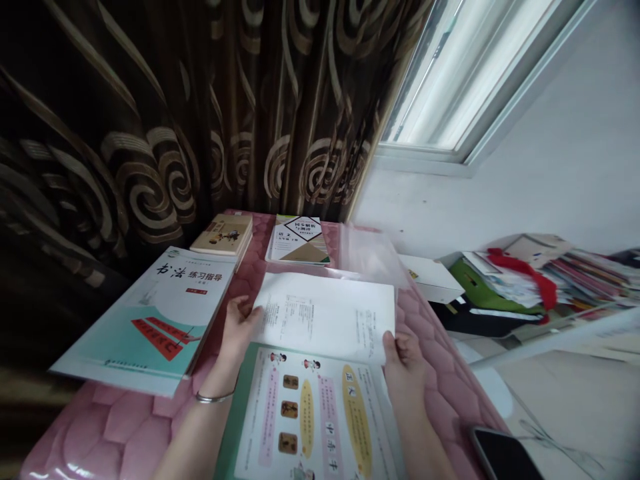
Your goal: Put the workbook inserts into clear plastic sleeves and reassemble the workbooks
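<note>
An open book [325, 317] lies sideways in front of me over the pink table cover. Its far page is mostly white with small print, and its near page carries coloured drawings and yellow ovals on a green border. My left hand [239, 328], with a metal bangle at the wrist, pinches the far page's left edge between thumb and fingers. At the right edge, near the fold, my right hand [404, 355] grips the book with the thumb on top; its other fingers are partly hidden.
Left of the book lie a large white and teal workbook [125, 313] and a small stack of tan books [223, 235]. A white and gold booklet [297, 240] is at the back. A phone [503, 453] rests at the lower right. Piled papers [500, 277] and a white box [430, 279] stand beyond the table.
</note>
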`<act>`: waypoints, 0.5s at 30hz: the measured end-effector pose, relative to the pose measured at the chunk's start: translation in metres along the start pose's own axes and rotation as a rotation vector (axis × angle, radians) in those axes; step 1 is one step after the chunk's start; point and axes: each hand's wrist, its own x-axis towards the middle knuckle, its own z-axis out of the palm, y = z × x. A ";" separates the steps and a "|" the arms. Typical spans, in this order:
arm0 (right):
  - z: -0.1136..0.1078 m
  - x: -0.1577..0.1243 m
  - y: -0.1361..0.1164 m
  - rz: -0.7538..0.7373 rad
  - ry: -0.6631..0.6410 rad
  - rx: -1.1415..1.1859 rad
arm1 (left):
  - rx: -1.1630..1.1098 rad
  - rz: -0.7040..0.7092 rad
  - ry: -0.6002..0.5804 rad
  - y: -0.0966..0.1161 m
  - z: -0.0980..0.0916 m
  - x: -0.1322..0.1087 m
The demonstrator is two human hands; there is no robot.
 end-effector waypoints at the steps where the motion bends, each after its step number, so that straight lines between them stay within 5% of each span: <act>1: 0.000 0.000 0.001 0.005 -0.011 0.024 | -0.058 -0.021 -0.027 0.004 0.000 -0.002; 6: 0.003 0.003 0.008 0.046 0.013 0.051 | -0.173 -0.134 -0.139 0.017 -0.003 -0.009; 15: -0.001 -0.005 0.006 0.001 0.055 0.070 | -0.163 -0.121 -0.117 0.015 -0.006 -0.009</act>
